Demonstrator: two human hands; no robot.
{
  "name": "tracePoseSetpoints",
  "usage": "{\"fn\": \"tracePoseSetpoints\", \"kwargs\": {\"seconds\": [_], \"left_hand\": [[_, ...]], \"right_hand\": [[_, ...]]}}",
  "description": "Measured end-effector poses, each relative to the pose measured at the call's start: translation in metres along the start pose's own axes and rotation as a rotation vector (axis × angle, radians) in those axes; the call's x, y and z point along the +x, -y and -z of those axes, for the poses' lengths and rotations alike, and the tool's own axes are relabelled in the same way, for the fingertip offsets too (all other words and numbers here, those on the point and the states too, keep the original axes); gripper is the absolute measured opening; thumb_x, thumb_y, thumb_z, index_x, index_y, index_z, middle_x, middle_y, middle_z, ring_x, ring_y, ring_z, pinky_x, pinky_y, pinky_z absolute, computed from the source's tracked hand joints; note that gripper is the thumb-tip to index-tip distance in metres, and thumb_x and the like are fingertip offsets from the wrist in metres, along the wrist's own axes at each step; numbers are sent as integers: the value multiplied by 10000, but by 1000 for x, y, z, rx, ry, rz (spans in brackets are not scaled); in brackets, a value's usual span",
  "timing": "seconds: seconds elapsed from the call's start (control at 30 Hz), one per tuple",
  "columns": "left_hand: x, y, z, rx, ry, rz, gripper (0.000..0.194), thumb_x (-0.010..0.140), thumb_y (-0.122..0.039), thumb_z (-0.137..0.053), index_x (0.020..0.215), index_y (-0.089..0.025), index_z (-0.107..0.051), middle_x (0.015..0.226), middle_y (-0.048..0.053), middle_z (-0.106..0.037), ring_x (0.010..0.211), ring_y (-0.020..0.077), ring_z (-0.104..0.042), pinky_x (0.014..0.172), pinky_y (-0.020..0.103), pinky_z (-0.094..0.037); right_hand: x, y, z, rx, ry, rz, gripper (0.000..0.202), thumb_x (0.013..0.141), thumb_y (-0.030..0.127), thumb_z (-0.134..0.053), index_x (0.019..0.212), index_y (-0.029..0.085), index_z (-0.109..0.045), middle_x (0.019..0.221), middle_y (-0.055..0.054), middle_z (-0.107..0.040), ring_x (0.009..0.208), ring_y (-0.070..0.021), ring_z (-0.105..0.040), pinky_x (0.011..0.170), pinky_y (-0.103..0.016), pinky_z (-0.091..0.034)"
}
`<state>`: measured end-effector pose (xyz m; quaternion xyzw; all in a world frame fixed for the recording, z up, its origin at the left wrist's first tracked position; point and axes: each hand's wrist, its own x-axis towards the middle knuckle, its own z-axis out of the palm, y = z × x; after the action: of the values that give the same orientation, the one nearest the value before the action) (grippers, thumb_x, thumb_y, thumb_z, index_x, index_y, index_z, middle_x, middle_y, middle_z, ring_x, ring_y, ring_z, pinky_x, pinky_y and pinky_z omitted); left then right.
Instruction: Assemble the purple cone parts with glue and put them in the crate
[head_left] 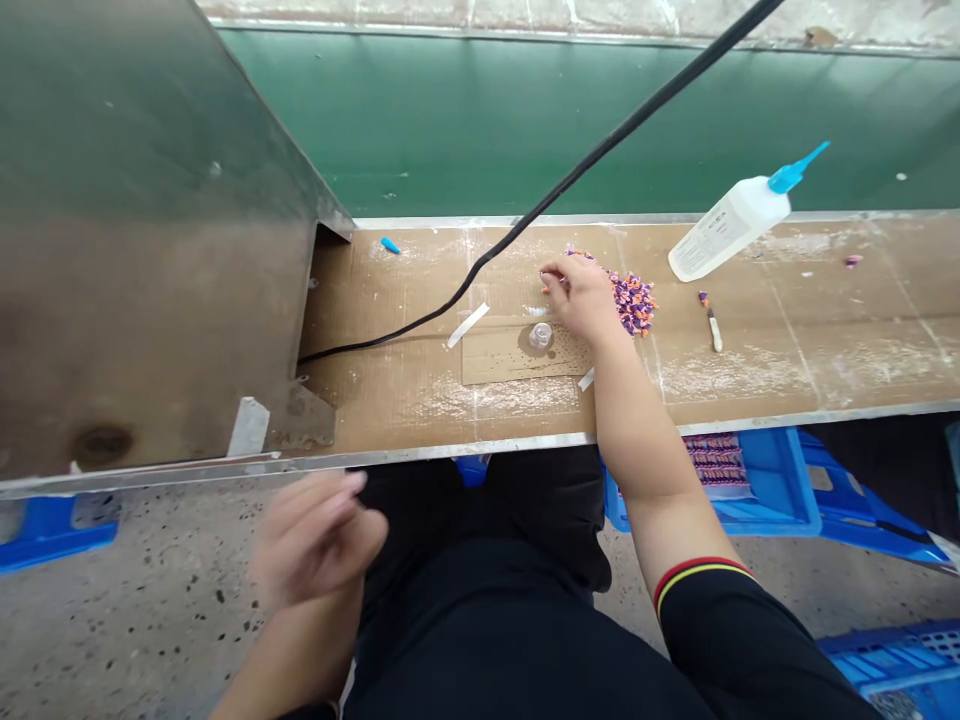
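My right hand (579, 295) reaches over the left side of a pile of small purple, orange and pink pieces (636, 303). Its thumb and fingers are bent together, and what they hold, if anything, is too small to name. My left hand (319, 540) is raised in front of the bench's front edge, blurred by motion, with its fingers curled; nothing can be made out in it. Below the right hand a small clear cup (540, 336) stands on a flat piece of cardboard (491, 362).
A white bottle with a blue nozzle (729, 230) stands at the back right, near a small tool (715, 331). A black cable (525, 222) crosses above the bench. The metal housing (150, 240) fills the left. Blue crates (780, 480) sit below right.
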<state>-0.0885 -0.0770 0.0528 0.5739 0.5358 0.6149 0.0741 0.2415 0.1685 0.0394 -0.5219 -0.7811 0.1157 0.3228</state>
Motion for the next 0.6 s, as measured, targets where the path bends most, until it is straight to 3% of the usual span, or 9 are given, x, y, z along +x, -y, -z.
{"fn": "tracePoseSetpoints", "kwargs": {"seconds": [0.03,0.07,0.1,0.17,0.3,0.4,0.6], "left_hand": [[-2,2,-12,-11,-8,-120,122,854,-333,-856,812,-259,-769,726,-1,-751,635,154,-697,641,280,-603],[-3,2,-27,-1,-19,-280,79,866,-201,-813,915,-263,-805,767,4,-778,654,156,-718,650,276,-611],[-4,0,-43,-2,28,-347,226,876,-110,-775,1046,-253,-819,842,22,-806,710,165,-749,675,277,-625],[-4,-4,-77,-90,104,-231,311,942,-83,-709,1187,-247,-805,912,32,-818,773,152,-769,701,262,-635],[-4,-6,-123,-314,184,215,221,1045,-272,-664,1195,-233,-822,906,48,-795,734,112,-731,669,225,-616],[-5,-3,-134,-404,200,389,241,1036,-348,-697,1194,-224,-831,872,55,-775,736,109,-717,666,213,-612],[-5,1,-132,-443,205,438,247,1014,-370,-737,1202,-245,-836,895,56,-781,765,107,-721,710,214,-632]], "right_hand": [[-4,2,6,48,-6,8,219,1055,230,-539,1083,227,-756,1119,-107,-762,1090,-269,-664,1027,-467,-531],[-9,5,12,94,-4,16,228,1051,231,-538,1079,228,-764,1102,-100,-766,1073,-260,-675,1002,-454,-542],[-13,7,18,135,9,24,235,1044,228,-539,1073,226,-773,1091,-96,-769,1060,-252,-684,981,-443,-550],[-20,11,29,199,76,30,230,1022,231,-560,1064,221,-786,1079,-89,-775,1017,-238,-698,930,-420,-563],[-27,18,45,227,243,-2,155,959,277,-656,969,206,-793,971,-69,-779,833,-198,-676,808,-368,-552],[-28,23,51,202,301,-4,163,950,294,-664,901,203,-790,882,-53,-763,770,-176,-645,770,-343,-526],[-29,33,55,175,346,10,171,957,270,-647,906,216,-801,907,-47,-777,813,-182,-675,785,-339,-512]]}}
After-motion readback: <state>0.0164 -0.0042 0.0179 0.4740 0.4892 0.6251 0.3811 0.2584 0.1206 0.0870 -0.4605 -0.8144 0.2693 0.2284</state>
